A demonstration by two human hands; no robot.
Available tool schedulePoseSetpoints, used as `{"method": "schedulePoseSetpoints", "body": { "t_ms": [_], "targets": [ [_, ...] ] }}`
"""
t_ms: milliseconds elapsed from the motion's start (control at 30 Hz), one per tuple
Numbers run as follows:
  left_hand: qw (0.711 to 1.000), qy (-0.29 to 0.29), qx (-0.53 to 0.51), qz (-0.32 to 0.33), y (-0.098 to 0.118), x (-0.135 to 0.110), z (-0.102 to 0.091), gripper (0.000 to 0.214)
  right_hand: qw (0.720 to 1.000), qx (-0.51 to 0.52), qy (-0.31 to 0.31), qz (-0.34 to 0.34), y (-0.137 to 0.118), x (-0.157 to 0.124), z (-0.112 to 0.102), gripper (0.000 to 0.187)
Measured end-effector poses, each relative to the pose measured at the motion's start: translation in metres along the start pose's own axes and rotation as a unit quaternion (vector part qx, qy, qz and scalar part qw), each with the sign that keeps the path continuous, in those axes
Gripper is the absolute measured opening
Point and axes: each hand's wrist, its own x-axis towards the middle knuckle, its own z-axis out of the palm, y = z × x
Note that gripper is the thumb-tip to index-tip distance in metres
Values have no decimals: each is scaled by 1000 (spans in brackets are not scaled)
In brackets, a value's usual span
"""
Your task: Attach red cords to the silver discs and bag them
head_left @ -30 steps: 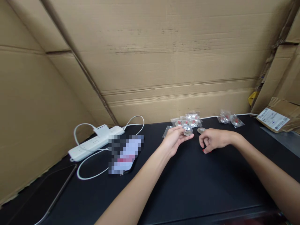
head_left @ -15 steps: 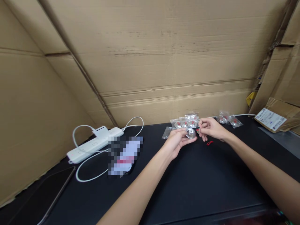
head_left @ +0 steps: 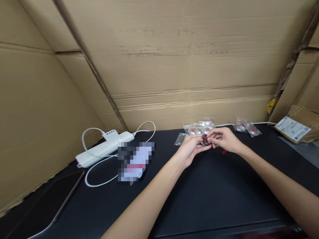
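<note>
My left hand [head_left: 190,148] holds a small round shiny metal disc [head_left: 205,141], gripping its rim between thumb and fingers. At the disc's face my right hand [head_left: 220,138] pinches a small red piece [head_left: 207,137], with the fingertips touching or very near the metal. Fingers partly cover both the disc and the red piece. A thin red cord loop [head_left: 225,152] lies on the black table just below my right hand. Behind my hands are several clear bags [head_left: 198,128] holding silver discs with red bits. A flat clear bag [head_left: 179,139] lies left of them.
More bagged discs [head_left: 246,127] lie at the back right. A white power strip [head_left: 104,150] with looping cables and a blurred-out phone-like object [head_left: 136,161] are to the left. A dark tablet [head_left: 47,205] sits front left; a labelled cardboard box [head_left: 296,124] stands right. Cardboard walls [head_left: 189,66] enclose the table.
My right hand has moved left, bringing the small red piece against the disc in my left hand. The disc's face is now partly covered. The view has shifted slightly.
</note>
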Motion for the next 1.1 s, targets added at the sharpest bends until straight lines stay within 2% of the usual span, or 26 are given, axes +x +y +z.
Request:
{"method": "schedulePoseSetpoints", "body": {
  "t_ms": [233, 567, 733, 867, 1100],
  "targets": [
    [1000, -10, -4, 3, 2, 0, 1, 20, 997, -62, 41, -34, 9, 1, 2, 17],
    [1000, 3, -11, -3, 2, 1, 0, 20, 996, -59, 60, -5, 15, 2, 8, 14],
    [1000, 17, -14, -16, -1, 1, 2, 29, 986, -140, 79, -41, 10, 1, 10, 9],
    [1000, 23, -4, -19, -2, 1, 4, 28, 972, -205, 76, -80, 7, -1, 13, 10],
    [1000, 22, 13, -5, -5, 0, 1, 23, 964, -237, 67, -95, 7, -3, 17, 11]
  ]
}}
